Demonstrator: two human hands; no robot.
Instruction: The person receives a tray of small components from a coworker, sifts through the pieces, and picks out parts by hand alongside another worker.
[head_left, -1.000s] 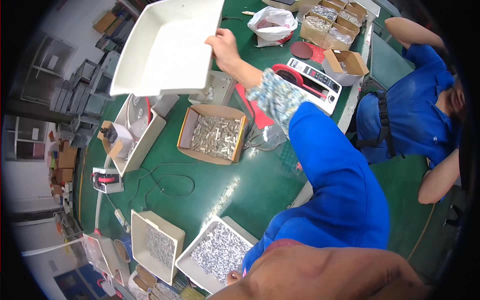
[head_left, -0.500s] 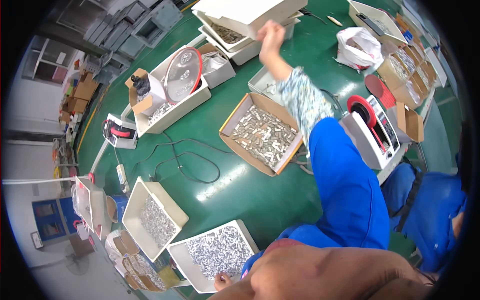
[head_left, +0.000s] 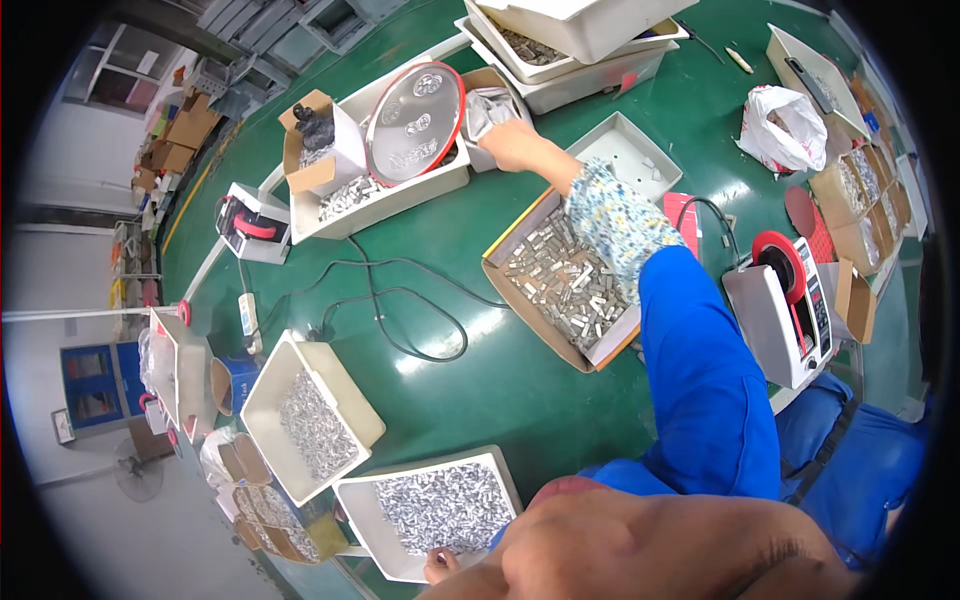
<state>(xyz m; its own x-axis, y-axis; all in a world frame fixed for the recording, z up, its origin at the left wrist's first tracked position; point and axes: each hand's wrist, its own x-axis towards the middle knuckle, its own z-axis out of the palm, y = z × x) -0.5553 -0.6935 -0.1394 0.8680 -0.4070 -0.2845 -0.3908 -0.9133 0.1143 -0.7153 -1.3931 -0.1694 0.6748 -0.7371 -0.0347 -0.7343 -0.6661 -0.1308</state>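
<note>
My right arm, in a patterned sleeve (head_left: 615, 215), stretches out over an open cardboard box (head_left: 510, 285) of small metal cylinders. My right hand (head_left: 515, 148) is at the near edge of a grey box (head_left: 478, 78) holding crumpled white material (head_left: 488, 108). Its fingers point down-left and are mostly hidden, so their grip does not show. At the lower edge, my left hand (head_left: 438, 566) has curled fingers over the near rim of a white tray (head_left: 372, 520) filled with small silvery parts. What those fingers hold, if anything, cannot be made out.
A red-rimmed round lid (head_left: 415, 122) leans in a long white bin (head_left: 395, 205). Stacked bins (head_left: 590, 85) stand far off; a shallow white tray (head_left: 640, 140) lies beyond the cardboard box. Cables (head_left: 400, 268) cross the green floor. Right: a white-and-red machine (head_left: 775, 310) and a seated person in blue (head_left: 860, 460).
My right hand has come down and nearer, from beside the stacked bins to the grey box. The surroundings have shifted rightward in view. My left hand stays at the tray.
</note>
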